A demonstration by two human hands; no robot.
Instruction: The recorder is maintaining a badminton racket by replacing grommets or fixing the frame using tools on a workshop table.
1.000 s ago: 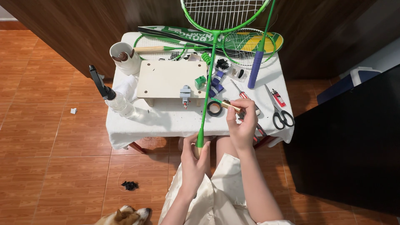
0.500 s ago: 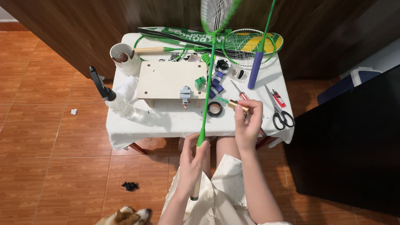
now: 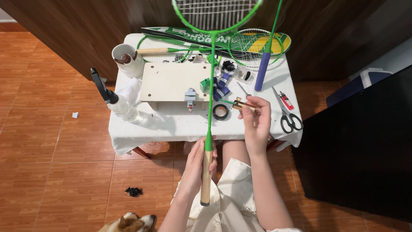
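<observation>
The person's left hand (image 3: 198, 165) has its fingers clenched around the bare wooden handle of a green badminton racket (image 3: 211, 92), which stands nearly upright in front of the body; its thin shaft rises across the counter (image 3: 171, 124) and its strung head reaches the top edge of the view. The right hand (image 3: 256, 122) hovers over the near right part of the counter, its fingers grasping a small gold-coloured tool (image 3: 241, 104) with a green end that points left toward the shaft. Just left of that hand, a dark roll of tape (image 3: 221, 112) lies flat on the white cloth, close beside the shaft. A pale wooden board (image 3: 171, 81) sits in the middle of the counter, with a white cup (image 3: 127, 59) at the far left corner and a clear bottle with a black top (image 3: 118, 101) at the left edge. Scissors (image 3: 288, 116) lie near the right edge, well apart from the right hand, with a small red item just beyond them. More rackets (image 3: 253, 43) lie across the far side, one with a purple grip (image 3: 262, 71). On the tiled floor a dog (image 3: 128, 223) shows at the bottom edge.
</observation>
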